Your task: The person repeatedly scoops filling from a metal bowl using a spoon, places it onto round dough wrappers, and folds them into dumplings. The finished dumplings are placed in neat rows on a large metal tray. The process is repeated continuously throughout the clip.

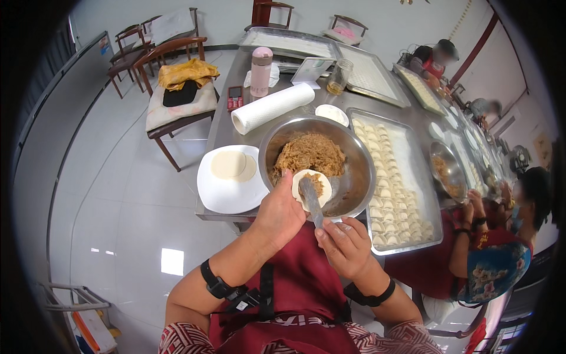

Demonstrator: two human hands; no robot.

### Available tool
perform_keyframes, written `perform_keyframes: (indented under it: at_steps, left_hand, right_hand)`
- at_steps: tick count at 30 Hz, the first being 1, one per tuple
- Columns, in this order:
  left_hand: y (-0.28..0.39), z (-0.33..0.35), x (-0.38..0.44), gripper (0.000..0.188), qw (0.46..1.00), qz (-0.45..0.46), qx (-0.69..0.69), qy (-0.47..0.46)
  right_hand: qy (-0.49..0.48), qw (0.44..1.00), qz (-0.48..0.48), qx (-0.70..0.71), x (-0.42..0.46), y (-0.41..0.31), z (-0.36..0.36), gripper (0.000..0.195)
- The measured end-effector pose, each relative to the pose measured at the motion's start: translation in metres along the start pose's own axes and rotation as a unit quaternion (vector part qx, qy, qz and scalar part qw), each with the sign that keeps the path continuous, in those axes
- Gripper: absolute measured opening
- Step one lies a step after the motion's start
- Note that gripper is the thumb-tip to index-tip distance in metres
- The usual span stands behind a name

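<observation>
My left hand (283,212) holds a round dumpling wrapper (325,189) over the near part of a large steel bowl (360,194). Brown minced filling (313,152) is heaped in the bowl, and a smaller portion lies on the wrapper. In my right hand (347,248) is a flat metal spatula (313,201), its blade against the filling on the wrapper. A white plate (221,197) left of the bowl bears overlapping wrappers (230,164). To the right, a metal tray (431,221) holds rows of folded dumplings (384,194).
Behind the bowl are a paper towel roll (274,108), a small white dish (331,114), a pink bottle (261,73), a red phone (235,98) and a glass jar (339,77). Another person (491,248) sits close at right beside a second steel bowl (447,170). A chair (181,119) stands left.
</observation>
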State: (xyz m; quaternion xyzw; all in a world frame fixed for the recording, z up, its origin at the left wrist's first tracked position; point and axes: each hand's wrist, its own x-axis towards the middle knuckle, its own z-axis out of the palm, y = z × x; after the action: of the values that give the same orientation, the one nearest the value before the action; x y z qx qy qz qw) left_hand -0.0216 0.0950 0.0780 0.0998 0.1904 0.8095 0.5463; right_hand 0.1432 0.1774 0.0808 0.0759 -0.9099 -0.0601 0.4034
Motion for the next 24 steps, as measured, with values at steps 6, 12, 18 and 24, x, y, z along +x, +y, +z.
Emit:
perform_keyframes:
  at_steps: [6,12,18,24]
  left_hand:
    - [0.009,-0.011,-0.004,0.051,0.999,-0.028,-0.010,0.021]
    - [0.016,-0.004,-0.008,0.053,0.999,-0.043,-0.002,0.000]
    - [0.021,-0.013,-0.001,0.052,0.999,-0.045,-0.014,0.001]
    - [0.028,-0.018,0.007,0.051,0.999,-0.032,-0.012,0.019]
  right_hand:
    - [0.069,0.955,0.226,0.179,0.012,0.012,-0.031,0.013]
    - [0.173,0.673,0.458,0.555,0.002,0.048,-0.012,0.029]
    - [0.154,0.636,0.498,0.569,0.001,0.063,0.011,0.028]
    - [0.118,0.611,0.589,0.516,0.022,0.108,0.048,0.028]
